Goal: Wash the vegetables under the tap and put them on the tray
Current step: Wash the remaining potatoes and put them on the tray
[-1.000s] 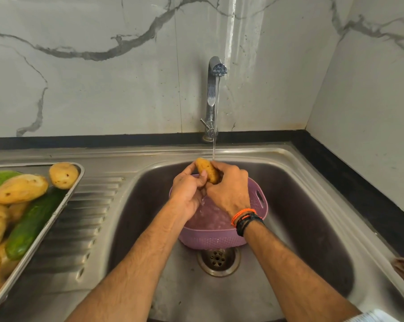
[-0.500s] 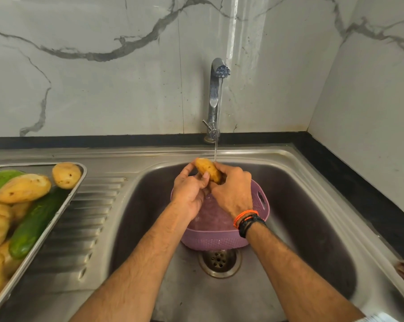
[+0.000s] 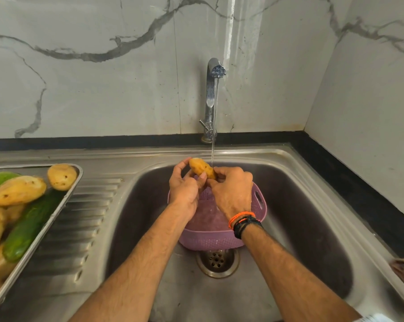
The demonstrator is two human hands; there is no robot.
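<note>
Potato [image 3: 202,168] gripped by both hands, left [image 3: 183,189] & right [image 3: 231,191], rinsing under tap [image 3: 213,89]; next: carry to tray [image 3: 79,170] at 9 o'clock.

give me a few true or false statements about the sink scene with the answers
1. Both hands hold the potato under the tap. True; the left hand and right hand both grip it.
2. The tap is off. False; a thin stream of water runs.
3. The purple basket sits in the sink. True.
4. The tray lies right of the sink. False; it lies on the left.
5. The cucumber is in the basket. False; it lies on the tray.
</note>
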